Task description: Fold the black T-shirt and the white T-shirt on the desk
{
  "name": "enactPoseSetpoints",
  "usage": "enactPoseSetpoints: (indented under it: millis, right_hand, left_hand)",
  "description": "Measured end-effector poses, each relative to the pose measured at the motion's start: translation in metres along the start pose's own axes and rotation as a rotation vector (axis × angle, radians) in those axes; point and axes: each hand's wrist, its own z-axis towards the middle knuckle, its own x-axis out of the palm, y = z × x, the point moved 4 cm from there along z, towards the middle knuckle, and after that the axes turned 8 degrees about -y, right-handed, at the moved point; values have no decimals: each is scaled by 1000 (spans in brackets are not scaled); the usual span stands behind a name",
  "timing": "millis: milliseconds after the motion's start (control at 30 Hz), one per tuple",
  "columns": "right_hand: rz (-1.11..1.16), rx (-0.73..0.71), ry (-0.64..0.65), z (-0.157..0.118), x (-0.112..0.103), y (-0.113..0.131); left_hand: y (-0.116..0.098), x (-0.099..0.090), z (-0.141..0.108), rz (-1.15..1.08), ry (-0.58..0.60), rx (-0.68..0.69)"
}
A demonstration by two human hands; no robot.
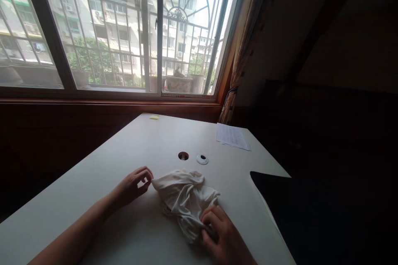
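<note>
A crumpled piece of pale cloth (186, 198) lies bunched on the white table (118, 161). My left hand (137, 184) pinches a corner of it at the left, thumb and fingertips together at the cloth's edge. On the near right side, my right hand (219, 232) has its fingers closed on a fold of the cloth. Whether the cloth is a garment or a rag I cannot tell from its folds.
Beyond the cloth are a round cable hole (183, 156) and its loose white ring cover (202, 159). Printed paper sheets (232, 136) lie at the far right, yellow sticky notes (154, 117) at the far edge. A dark, flat-looking shape (289, 215) covers the table's right side. A barred window (124, 29) stands behind.
</note>
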Motion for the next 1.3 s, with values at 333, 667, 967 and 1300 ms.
enactPoseSetpoints:
  millis: [333,667,967,1300]
  right_hand:
    - [-68,137,-308,4,-27,-17]
    - [-71,274,-695,-6,-68,-25]
    - [70,508,-787,-12,-68,-63]
    - [-17,46,-477,0,-46,-16]
  left_hand:
    - [9,-34,-1,-66,-374,-273]
    - [-34,-38,10,-820,-478,-512]
    - [-29,0,1,-510,103,-338]
    - [-62,6,2,-381,447,-264]
